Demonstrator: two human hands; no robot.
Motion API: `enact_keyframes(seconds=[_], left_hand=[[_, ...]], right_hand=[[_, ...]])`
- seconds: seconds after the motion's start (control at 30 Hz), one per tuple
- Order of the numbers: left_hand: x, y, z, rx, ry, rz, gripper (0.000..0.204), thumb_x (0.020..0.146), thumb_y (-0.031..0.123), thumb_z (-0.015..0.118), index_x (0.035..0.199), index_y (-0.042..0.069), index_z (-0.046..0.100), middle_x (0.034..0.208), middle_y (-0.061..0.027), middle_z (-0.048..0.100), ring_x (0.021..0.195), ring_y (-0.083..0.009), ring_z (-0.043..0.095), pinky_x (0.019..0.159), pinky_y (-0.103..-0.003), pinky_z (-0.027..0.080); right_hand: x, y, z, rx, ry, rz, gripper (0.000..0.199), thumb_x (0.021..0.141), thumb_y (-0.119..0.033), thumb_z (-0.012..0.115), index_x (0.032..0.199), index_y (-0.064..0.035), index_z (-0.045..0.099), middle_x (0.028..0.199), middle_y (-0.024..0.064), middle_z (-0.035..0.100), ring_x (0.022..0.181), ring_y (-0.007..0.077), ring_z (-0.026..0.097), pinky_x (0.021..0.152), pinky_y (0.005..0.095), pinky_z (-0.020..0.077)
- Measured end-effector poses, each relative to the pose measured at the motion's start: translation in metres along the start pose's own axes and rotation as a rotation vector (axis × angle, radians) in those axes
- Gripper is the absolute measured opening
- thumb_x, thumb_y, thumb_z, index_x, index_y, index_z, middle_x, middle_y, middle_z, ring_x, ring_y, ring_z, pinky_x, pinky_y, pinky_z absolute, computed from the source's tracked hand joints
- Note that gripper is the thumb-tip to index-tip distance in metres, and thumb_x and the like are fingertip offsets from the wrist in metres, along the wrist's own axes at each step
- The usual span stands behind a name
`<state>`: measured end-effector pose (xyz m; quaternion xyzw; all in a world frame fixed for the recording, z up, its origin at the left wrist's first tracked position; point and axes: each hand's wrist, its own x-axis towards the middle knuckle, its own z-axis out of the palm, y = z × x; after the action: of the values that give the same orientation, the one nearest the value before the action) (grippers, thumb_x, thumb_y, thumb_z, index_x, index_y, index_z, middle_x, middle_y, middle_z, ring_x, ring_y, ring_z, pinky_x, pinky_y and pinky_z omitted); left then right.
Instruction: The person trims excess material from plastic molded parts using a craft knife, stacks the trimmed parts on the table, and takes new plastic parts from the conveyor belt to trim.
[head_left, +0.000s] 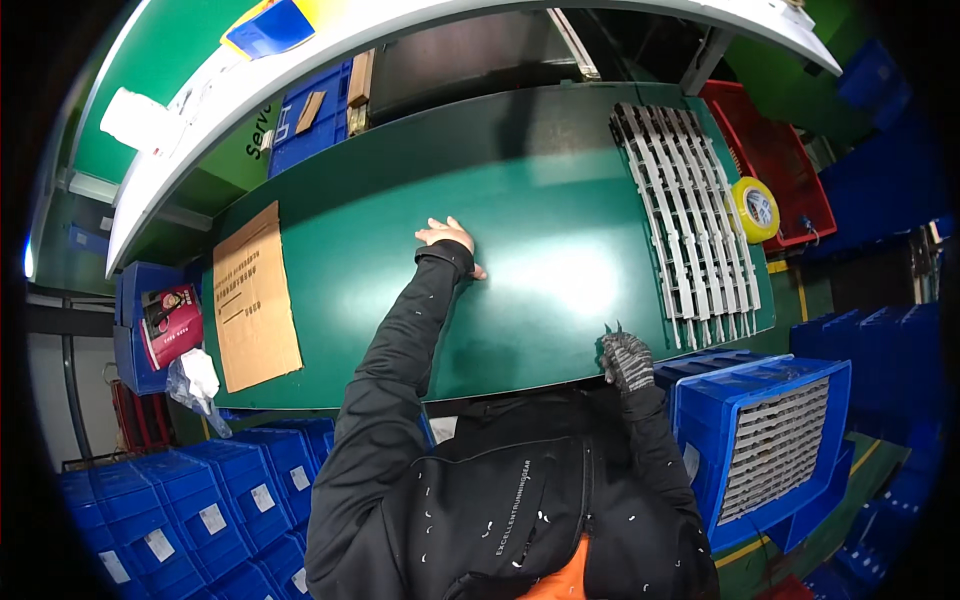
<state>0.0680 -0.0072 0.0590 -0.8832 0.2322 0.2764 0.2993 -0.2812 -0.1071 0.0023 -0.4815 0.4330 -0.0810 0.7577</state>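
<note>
My left hand [447,240] is bare and reaches out over the middle of the green tabletop [400,330], fingers spread and nothing in them. Near the table's front edge, my right hand [627,362] wears a grey knitted glove, its fingers curled closed. Small dark points stick out at its fingertips; what they belong to is too small to make out. To the right of that hand lies a row of long grey slatted strips [690,220], side by side on the tabletop. A yellow tape roll [757,210] rests against their right side.
A cardboard sheet [255,300] lies at the table's left end. Beyond it are a red package [172,325] and a plastic bag [197,380]. A red bin [770,150] stands at the right. Blue crates [210,490] fill the lower left; another blue crate [715,500] holds grey slatted pieces.
</note>
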Motion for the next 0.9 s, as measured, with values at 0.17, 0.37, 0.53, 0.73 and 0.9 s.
enact_keyframes(seconds=[0.17,0.37,0.53,0.73,0.9], left_hand=[[-0.0009,-0.0006,-0.0011,0.0,0.007,0.017,0.133,0.052,0.069,0.075,0.145,0.002,0.008,0.145,-0.0279,0.022,0.128,-0.0429,0.035,0.105,-0.05,0.031],[0.0027,-0.001,-0.004,-0.011,-0.023,0.01,0.131,0.053,0.062,0.079,0.145,0.003,0.007,0.145,-0.0269,0.021,0.125,-0.0434,0.038,0.101,-0.048,0.037],[0.0041,-0.0017,-0.0024,0.01,0.005,0.036,0.127,0.055,0.065,0.076,0.145,0.002,0.012,0.143,-0.0292,0.024,0.123,-0.0443,0.041,0.101,-0.048,0.037],[0.0059,-0.0017,-0.001,0.01,0.011,0.037,0.128,0.054,0.066,0.076,0.144,0.002,0.012,0.143,-0.0288,0.025,0.122,-0.0431,0.043,0.1,-0.047,0.038],[0.0067,-0.0032,0.0035,0.002,0.049,0.045,0.127,0.053,0.067,0.076,0.144,0.003,0.015,0.143,-0.0286,0.026,0.122,-0.0425,0.043,0.099,-0.047,0.039]], right_hand=[[0.0007,-0.002,0.001,0.047,0.0,0.014,0.016,0.089,-0.018,0.06,0.092,-0.0014,0.06,0.059,0.0048,0.055,0.037,0.0107,0.044,0.033,0.024,0.0369],[-0.0008,-0.0051,0.0018,0.018,0.003,0.03,0.016,0.089,-0.017,0.06,0.093,-0.0011,0.06,0.06,0.0053,0.055,0.038,0.011,0.045,0.033,0.0238,0.0372],[-0.0013,-0.0051,0.0033,0.004,0.024,0.019,0.016,0.089,-0.017,0.06,0.092,-0.0015,0.06,0.06,0.0048,0.055,0.039,0.0107,0.045,0.033,0.0236,0.037],[-0.0027,-0.0073,0.0042,-0.032,0.04,0.016,0.016,0.089,-0.017,0.06,0.092,-0.0014,0.06,0.06,0.0043,0.055,0.039,0.0105,0.045,0.033,0.0235,0.037],[-0.0023,-0.0077,0.0035,-0.028,0.034,0.03,0.016,0.089,-0.017,0.06,0.092,-0.0014,0.06,0.06,0.0042,0.055,0.038,0.0105,0.044,0.033,0.0231,0.0369]])
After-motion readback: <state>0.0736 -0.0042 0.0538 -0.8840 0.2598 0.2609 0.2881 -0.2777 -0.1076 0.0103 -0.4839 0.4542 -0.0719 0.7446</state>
